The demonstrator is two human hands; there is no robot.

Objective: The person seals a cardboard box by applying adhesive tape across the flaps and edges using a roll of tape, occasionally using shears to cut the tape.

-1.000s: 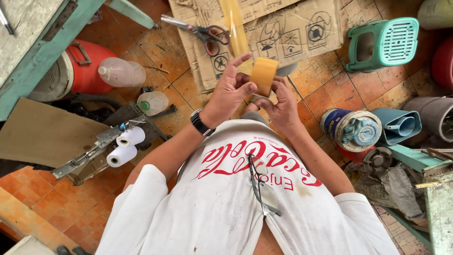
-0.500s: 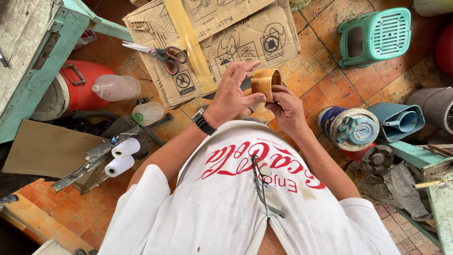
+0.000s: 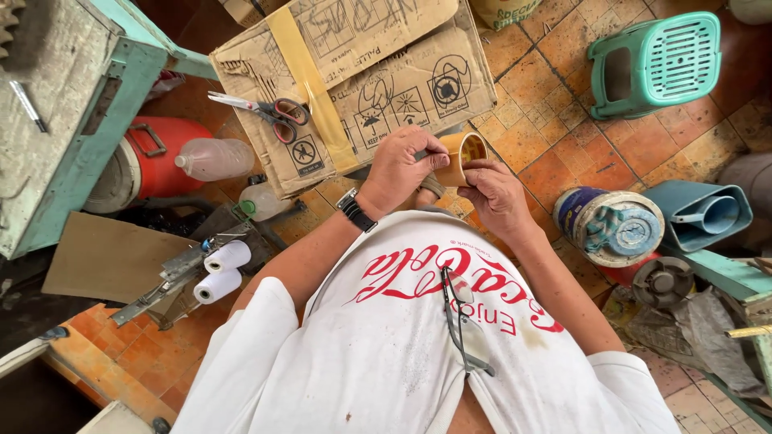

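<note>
Terracotta tile floor [image 3: 555, 88], cluttered. Tape roll [image 3: 461, 157], tan, held above the flattened cardboard box's [image 3: 378, 72] near edge: left hand [image 3: 400, 167] closed around it, right hand [image 3: 492, 193] apparently pinching its rim. Scissors [image 3: 269, 110] lie on the box's left edge.

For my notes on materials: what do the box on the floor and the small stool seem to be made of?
The box looks like brown corrugated cardboard: matt, creased, worn edges, sealed with a glossy tape strip. The stool seems moulded plastic, mint green, with a smooth slotted seat.
</note>
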